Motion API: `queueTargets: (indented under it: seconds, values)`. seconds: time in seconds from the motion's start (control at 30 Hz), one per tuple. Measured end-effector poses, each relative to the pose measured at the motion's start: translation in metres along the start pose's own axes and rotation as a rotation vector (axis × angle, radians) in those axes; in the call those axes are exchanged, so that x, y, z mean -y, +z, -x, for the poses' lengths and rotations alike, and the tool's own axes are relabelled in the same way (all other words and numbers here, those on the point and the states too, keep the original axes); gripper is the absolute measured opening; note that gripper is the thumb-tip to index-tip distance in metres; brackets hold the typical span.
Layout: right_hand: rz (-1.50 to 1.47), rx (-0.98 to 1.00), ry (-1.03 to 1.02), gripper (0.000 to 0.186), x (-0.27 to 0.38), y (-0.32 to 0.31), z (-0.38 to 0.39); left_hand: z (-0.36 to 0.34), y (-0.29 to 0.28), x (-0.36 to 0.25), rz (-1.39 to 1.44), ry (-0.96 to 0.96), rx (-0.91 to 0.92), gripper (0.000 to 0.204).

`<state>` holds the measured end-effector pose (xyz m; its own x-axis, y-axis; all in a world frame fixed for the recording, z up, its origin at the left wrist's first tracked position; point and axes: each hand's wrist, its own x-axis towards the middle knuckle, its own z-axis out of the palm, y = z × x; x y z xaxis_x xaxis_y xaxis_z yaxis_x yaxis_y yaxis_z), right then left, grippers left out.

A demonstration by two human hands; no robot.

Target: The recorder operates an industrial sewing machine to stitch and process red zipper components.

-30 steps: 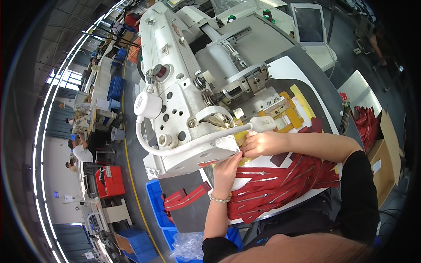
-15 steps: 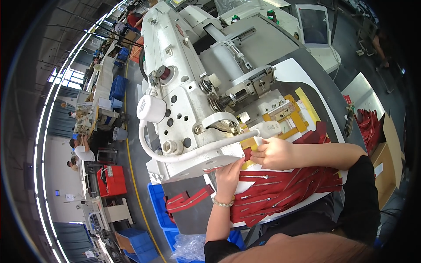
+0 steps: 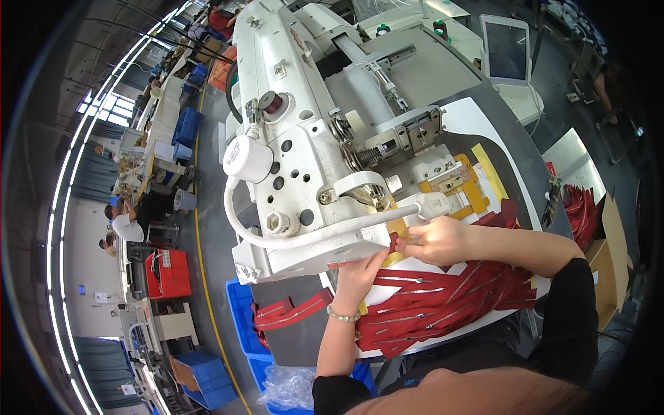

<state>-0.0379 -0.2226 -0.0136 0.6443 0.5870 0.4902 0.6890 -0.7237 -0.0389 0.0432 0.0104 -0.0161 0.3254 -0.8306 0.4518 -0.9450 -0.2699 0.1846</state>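
Under the front of a white industrial sewing machine (image 3: 315, 149), my two hands meet at a small piece of red zipper (image 3: 393, 242). My right hand (image 3: 437, 241) is closed, its thumb and fingers pinching the red piece from the right. From below, my left hand (image 3: 356, 280) reaches in with fingertips pressed together at the same piece, partly covered by the machine head. Yellow clamp plates (image 3: 453, 183) lie just beyond my right hand. A pile of red zippers (image 3: 449, 301) with metal teeth is spread on the table under my right forearm.
More red zippers (image 3: 290, 312) hang over the table's left edge near a blue bin (image 3: 240, 304). At right stand a cardboard box (image 3: 612, 259) and a red zipper bundle (image 3: 584, 211). A monitor (image 3: 506, 52) is at the back. Other people work far left.
The view has shifted slightly, so the machine appears a little further right and lower. Both hands stay together at the red piece, with barely any movement of their own.
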Motion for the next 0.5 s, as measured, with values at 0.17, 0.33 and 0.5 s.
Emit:
queueTargets:
  seconds: [0.17,0.33,0.5]
  values:
    - [-0.081,-0.042,-0.035,0.038,-0.009,0.005,0.006,-0.002,0.000,-0.004,-0.075,0.023,-0.050,0.023]
    - [-0.179,-0.098,0.000,0.035,-0.014,0.014,0.011,-0.001,0.003,-0.003,-0.044,0.015,-0.080,0.022]
    - [-0.218,-0.103,-0.014,0.037,-0.018,0.010,0.006,-0.001,0.001,-0.004,-0.059,0.008,-0.084,0.020]
